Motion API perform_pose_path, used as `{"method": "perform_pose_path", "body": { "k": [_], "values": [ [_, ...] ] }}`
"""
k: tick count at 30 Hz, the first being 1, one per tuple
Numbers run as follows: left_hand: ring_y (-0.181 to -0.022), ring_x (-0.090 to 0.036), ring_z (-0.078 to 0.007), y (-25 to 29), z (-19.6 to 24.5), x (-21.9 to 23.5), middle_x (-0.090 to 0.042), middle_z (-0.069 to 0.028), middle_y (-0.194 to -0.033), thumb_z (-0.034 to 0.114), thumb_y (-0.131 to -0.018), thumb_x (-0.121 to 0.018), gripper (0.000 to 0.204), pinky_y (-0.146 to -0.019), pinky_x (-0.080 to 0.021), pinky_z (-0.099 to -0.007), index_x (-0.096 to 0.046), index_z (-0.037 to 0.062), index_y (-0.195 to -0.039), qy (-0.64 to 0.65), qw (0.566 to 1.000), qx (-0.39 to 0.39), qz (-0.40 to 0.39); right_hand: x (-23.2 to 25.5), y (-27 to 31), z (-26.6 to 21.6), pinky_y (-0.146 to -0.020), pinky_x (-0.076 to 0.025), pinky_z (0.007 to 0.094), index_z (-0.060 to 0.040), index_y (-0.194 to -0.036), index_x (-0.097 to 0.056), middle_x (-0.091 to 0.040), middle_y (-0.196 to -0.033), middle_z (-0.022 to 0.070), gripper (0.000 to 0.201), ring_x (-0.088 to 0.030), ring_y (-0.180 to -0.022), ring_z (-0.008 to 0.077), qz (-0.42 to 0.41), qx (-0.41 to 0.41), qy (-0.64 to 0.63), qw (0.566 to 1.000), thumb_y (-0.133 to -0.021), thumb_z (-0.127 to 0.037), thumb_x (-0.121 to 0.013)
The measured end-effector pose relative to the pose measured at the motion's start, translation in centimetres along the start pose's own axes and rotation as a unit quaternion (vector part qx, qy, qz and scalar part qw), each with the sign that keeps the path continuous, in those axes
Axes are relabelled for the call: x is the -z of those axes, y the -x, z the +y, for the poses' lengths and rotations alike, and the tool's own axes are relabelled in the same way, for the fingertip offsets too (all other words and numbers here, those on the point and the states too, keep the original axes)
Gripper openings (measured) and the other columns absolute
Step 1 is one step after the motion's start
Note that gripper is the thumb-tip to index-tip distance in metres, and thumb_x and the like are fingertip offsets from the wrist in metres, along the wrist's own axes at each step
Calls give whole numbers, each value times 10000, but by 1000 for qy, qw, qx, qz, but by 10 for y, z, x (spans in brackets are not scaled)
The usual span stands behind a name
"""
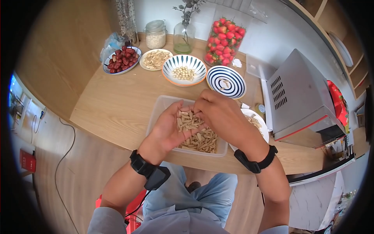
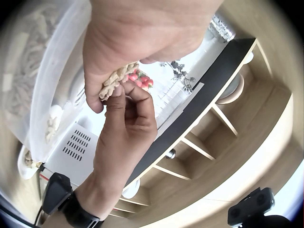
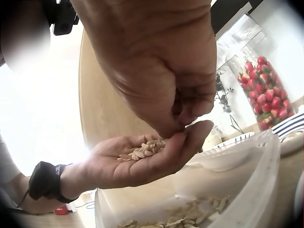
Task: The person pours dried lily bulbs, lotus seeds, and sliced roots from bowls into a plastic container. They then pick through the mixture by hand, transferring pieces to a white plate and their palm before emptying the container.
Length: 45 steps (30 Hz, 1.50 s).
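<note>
While the right hand (image 1: 222, 113) is bending down over the upturned left palm, its thumb and fingers are pressing close together at the edge of a small heap of pale dried pieces (image 1: 189, 120); the tips are partly hidden, so I cannot tell whether they are pinching one. Beneath it, the left hand (image 1: 165, 128) is facing palm up, its fingers relaxing in a slight bend, and is carrying that heap. Both hands are hovering over a translucent tub (image 3: 251, 175), where many similar pieces (image 1: 202, 143) are lying. Black straps (image 1: 142, 165) are circling both wrists.

Just beside the right arm (image 1: 278, 183), a white plate (image 1: 265, 130) is holding more pale bits. Beyond the tub, a blue-ringed plate (image 1: 212, 84) is carrying a few scraps, and an orange-rimmed bowl (image 1: 170, 72) is holding round pale kernels (image 1: 184, 73). Farther left, a small plate (image 1: 145, 67) is bearing flat pale pieces, next to a dish (image 1: 128, 69) of dark red dates (image 1: 124, 60). Behind these, a lidded jar (image 1: 156, 34), a vase (image 1: 183, 39) and a clear container (image 1: 238, 16) of strawberries (image 1: 225, 41) are standing, while a grey appliance (image 1: 300, 97) is occupying the wooden table's (image 1: 109, 101) right side.
</note>
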<state>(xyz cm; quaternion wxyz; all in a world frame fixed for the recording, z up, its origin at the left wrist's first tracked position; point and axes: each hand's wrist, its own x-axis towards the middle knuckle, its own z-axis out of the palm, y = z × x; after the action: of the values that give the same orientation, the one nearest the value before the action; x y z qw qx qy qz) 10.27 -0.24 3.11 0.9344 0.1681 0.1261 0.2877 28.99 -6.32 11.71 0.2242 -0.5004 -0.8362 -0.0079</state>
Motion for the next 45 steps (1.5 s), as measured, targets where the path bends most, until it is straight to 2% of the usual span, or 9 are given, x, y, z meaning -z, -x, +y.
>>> {"method": "perform_pose_path", "body": {
  "k": [3,6,10,16,19,23,27,33,45],
  "values": [
    [-1167,-686,-298,-3,0,9,-700,-163,-1256,325,-1140,-334,474,-1104,-544,-501,-633,-30,-1238,3,999,8,-46,2,-1,1,-755,-548,425,-28,-962,-682,-637,-947,111,166,-676,-911,331,2,-7,6,1000,-814,-40,-756],
    [-1277,-647,-347,5,-3,-32,-655,-214,-1376,282,-1122,-336,495,-1145,-518,-497,-600,-82,-1327,-70,993,-28,92,13,8,6,-740,-533,428,-13,-964,-670,-649,-940,120,120,-676,-874,348,46,-27,-52,997,-864,-20,-736],
    [-1397,-554,-405,2,1,-23,-563,-284,-1486,259,-1116,-317,541,-1201,-466,-488,-513,-133,-1432,-11,1000,-8,22,54,55,16,-753,-543,476,-23,-938,-641,-682,-974,171,96,-670,-875,406,35,-130,-39,990,-896,-55,-722],
    [-1469,-471,-424,-1,-2,-20,-494,-305,-1546,267,-1127,-283,576,-1244,-413,-500,-458,-153,-1480,9,1000,6,0,68,114,44,-755,-544,433,-14,-972,-711,-707,-974,165,59,-674,-839,401,-226,-214,112,944,-915,-26,-708],
    [-1465,-477,-416,0,-1,-21,-501,-293,-1544,287,-1132,-289,583,-1241,-412,-506,-459,-144,-1487,3,1000,5,-6,60,96,31,-771,-570,450,-42,-1067,-725,-714,-993,154,151,-697,-881,382,-89,-146,117,978,-921,-65,-695],
    [-1401,-550,-349,2,-3,-23,-594,-211,-1468,372,-1149,-299,598,-1166,-486,-510,-512,-88,-1468,-31,999,-2,29,21,46,-8,-827,-578,425,-48,-1147,-734,-710,-1069,118,335,-685,-949,336,67,-51,-62,995,-829,-129,-801],
    [-1278,-629,-264,6,-1,-11,-688,-100,-1303,441,-1152,-331,557,-1000,-597,-475,-595,12,-1390,2,1000,3,-27,1,18,-25,-946,-539,441,-86,-1223,-726,-694,-1190,103,412,-644,-1092,333,48,-2,-37,998,-828,-166,-813],
    [-1148,-634,-187,7,-5,-23,-642,-33,-1222,350,-1126,-458,316,-893,-575,-396,-597,122,-1295,-77,987,-22,143,-6,8,-13,-916,-557,407,-44,-1152,-732,-715,-1116,96,412,-653,-1042,317,8,48,-49,998,-759,-142,-808],
    [-1158,-682,-248,2,-3,-10,-665,-85,-1238,255,-1129,-444,302,-1028,-598,-449,-591,60,-1307,2,995,-15,98,2,-7,-14,-806,-565,444,-48,-1033,-714,-706,-969,136,253,-681,-953,352,-21,53,-91,994,-780,-42,-727]
  ]
}}
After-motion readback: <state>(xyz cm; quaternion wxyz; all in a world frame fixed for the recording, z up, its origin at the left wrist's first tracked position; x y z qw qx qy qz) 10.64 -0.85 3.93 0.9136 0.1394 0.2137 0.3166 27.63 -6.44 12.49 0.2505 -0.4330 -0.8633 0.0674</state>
